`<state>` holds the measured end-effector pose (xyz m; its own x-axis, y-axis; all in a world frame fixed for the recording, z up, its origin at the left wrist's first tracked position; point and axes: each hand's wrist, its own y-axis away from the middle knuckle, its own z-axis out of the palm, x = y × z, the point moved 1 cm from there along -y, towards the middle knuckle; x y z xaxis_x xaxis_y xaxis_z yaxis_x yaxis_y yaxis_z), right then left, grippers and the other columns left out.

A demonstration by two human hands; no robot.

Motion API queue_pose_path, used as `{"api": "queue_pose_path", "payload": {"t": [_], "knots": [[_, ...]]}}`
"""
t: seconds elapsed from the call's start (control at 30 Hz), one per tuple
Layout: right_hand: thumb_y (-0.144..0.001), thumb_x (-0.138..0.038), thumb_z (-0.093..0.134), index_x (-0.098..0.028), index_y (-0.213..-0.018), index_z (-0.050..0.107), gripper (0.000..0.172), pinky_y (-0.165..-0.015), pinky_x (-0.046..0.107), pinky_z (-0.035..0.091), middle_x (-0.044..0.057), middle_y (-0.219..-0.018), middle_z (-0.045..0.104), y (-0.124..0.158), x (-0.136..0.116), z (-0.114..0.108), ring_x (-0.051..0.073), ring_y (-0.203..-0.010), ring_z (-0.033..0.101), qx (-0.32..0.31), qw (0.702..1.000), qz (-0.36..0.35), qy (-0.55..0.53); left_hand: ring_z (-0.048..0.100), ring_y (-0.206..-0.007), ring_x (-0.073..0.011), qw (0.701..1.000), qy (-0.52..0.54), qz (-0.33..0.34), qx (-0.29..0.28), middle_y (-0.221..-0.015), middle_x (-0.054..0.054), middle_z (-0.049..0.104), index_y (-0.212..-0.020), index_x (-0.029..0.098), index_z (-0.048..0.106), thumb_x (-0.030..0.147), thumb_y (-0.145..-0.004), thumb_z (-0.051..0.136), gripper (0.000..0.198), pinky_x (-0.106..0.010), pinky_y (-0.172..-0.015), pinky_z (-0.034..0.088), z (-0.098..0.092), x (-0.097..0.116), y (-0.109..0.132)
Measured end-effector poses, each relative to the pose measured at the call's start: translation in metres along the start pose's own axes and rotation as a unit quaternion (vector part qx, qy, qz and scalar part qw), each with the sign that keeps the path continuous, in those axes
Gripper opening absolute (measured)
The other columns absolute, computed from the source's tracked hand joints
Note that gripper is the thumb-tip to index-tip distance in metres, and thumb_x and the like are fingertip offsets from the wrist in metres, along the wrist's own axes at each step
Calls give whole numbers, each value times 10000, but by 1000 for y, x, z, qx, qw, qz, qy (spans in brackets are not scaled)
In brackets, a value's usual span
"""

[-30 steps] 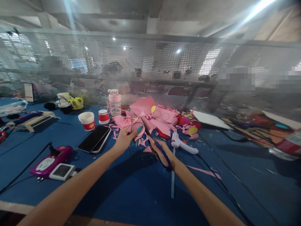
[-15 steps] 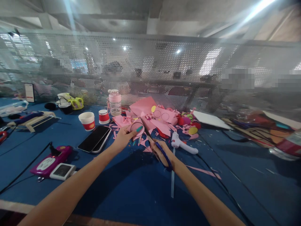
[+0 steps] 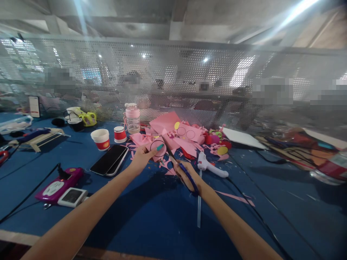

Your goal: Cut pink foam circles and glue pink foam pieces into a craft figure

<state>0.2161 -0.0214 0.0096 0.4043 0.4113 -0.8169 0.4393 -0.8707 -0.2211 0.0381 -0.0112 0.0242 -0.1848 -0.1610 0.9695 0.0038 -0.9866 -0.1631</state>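
Between thumb and fingers, my left hand [image 3: 141, 157] pinches a piece of pink paper [image 3: 157, 148] with a dark circle drawn on it. My right hand [image 3: 187, 177] grips scissors [image 3: 193, 182] with dark blue handles. Their blades point away from me, up along the right edge of the pink piece; whether they touch it I cannot tell. Beyond my hands lies a heap of pink paper [image 3: 166, 122], with more drawn circles on one sheet [image 3: 187, 133] and many small scraps. A white glue gun [image 3: 211, 167] with a clear glue stick [image 3: 199, 209] lies right of my right hand.
On the left stand a black phone [image 3: 108, 159], two paper cups [image 3: 100, 139], a pink-lidded bottle [image 3: 132, 119] and a purple power strip [image 3: 59, 186]. A cord [image 3: 252, 206] runs from the glue gun. A perforated metal screen [image 3: 173, 79] closes off the back; a plastic bottle [image 3: 332, 168] lies right.
Almost nothing differs. My left thumb and the pink piece have shifted very slightly; the scissors stay in nearly the same place.
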Motion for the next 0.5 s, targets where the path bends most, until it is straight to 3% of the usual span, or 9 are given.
{"api": "queue_pose_path", "payload": {"t": [0.17,0.5], "knots": [[-819,-639,305,-184,-660,484,514,-410,228,253,-37,-486,326,1,1,1,96,-461,337,6,1000,-5,-6,471,-391,-75,1000,-3,14,10,-491,-7,601,-611,117,620,478,-552,736,384,-193,-369,354,-2,-3,-2],[-818,-625,335,-188,-614,440,493,-415,232,242,-35,-496,325,1,-1,1,96,-476,338,16,1000,-4,-14,352,-354,-38,998,-29,47,42,-417,25,503,-505,128,560,447,-570,729,366,-186,-346,243,-7,-7,-6]]}}
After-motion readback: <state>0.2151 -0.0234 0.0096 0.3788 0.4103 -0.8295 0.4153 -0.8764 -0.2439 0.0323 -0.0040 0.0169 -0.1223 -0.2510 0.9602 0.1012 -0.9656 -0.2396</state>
